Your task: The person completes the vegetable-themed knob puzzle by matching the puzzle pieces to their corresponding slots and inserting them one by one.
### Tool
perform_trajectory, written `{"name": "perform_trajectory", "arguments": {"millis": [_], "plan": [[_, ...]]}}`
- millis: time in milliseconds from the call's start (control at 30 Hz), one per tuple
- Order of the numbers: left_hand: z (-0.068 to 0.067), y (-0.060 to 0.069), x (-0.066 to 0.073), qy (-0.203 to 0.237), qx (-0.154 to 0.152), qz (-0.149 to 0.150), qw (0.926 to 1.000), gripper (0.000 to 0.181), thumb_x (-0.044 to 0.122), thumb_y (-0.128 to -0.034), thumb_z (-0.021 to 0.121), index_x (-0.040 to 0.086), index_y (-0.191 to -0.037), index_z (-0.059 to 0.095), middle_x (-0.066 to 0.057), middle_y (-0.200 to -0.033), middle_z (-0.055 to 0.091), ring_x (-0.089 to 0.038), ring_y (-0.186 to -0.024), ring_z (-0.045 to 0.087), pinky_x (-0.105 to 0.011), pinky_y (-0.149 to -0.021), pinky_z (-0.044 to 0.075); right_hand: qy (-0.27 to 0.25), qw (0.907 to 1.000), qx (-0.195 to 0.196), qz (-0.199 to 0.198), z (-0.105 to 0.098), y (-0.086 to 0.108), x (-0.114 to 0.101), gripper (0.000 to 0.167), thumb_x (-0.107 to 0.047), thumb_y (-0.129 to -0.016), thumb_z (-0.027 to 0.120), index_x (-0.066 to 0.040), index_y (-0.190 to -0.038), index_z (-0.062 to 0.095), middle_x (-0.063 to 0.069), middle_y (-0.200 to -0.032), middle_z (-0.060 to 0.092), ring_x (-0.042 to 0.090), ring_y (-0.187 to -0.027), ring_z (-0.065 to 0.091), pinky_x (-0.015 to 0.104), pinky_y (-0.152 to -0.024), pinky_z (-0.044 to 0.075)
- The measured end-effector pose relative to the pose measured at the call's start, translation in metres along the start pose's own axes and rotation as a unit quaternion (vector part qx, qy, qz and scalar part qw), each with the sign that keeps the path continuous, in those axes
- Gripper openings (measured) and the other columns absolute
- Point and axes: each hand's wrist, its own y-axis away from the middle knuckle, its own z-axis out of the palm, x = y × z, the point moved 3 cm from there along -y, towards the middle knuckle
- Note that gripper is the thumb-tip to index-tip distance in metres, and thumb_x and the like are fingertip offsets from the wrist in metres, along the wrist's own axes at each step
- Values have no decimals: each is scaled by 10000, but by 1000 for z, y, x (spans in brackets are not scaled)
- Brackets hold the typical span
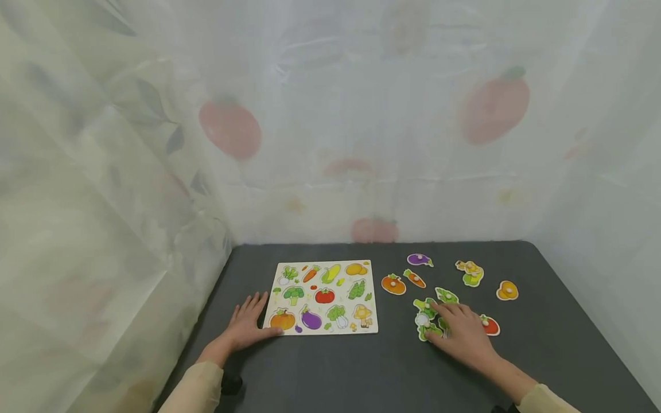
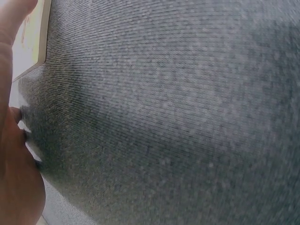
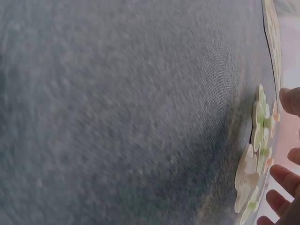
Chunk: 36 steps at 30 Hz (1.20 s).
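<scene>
A white board [image 1: 321,330] printed with vegetables lies on the dark table. At its left edge my left hand [image 1: 247,327] is spread, thumb on the lower left corner; in the left wrist view that hand [image 2: 21,178] shows beside the board [image 2: 35,42]. My right hand [image 1: 465,335], fingers apart and slightly bent, is over a cluster of green pieces [image 1: 430,330] with knobs. The right wrist view shows its fingers [image 3: 285,180] beside the knobbed pieces [image 3: 259,117], gripping none. A tomato piece [image 1: 490,326] lies partly behind the hand.
Beyond the right hand lie an eggplant piece [image 1: 419,260], a pumpkin piece [image 1: 393,284], a carrot piece [image 1: 414,279], a mushroom piece [image 1: 467,267] overlapping another piece, and a round orange piece [image 1: 508,290]. Pale printed curtains [image 1: 382,143] enclose the table [image 1: 361,373].
</scene>
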Motion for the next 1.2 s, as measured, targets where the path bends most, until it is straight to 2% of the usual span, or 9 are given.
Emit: {"name": "perform_trajectory", "arguments": {"millis": [367,633,767,967,1200], "plan": [[1,0,0,-57,126,145,9998,1195,696,-791,749,23,-1627,225,-289,-1648,191,-520,-1506,128,-714,-1165,60,82,9998,165,-92,6,5,-6,650,-453,-741,901,-158,-1292,723,47,-1121,677,357,-1083,567,626,-858,460],[-1,3,1,-138,7,102,9999,1191,728,-782,736,63,-1635,237,-270,-1661,168,-499,-1521,100,-699,-1180,36,128,9998,67,120,10,4,-5,650,-445,-729,913,-152,-1282,734,61,-1100,669,352,-1051,559,605,-891,451],[-1,5,0,-37,30,200,9998,1181,700,-773,764,59,-1628,259,-282,-1657,167,-511,-1517,93,-705,-1174,26,97,9997,78,221,12,3,-4,625,-440,-726,916,-151,-1254,750,52,-1069,667,341,-1029,554,588,-879,443],[0,7,1,109,160,367,9991,1172,667,-765,786,27,-1611,289,-327,-1634,186,-545,-1495,116,-723,-1156,39,66,9990,99,423,13,0,-2,478,-387,-735,913,-156,-1134,791,42,-1030,672,332,-995,546,551,-808,430],[-1,7,1,-177,8,183,9997,1178,717,-777,748,79,-1634,253,-275,-1661,159,-510,-1518,92,-704,-1176,39,-10,9982,278,531,12,-3,-3,267,-332,-741,919,-207,-942,796,-7,-954,661,297,-950,533,485,-733,408]]}}
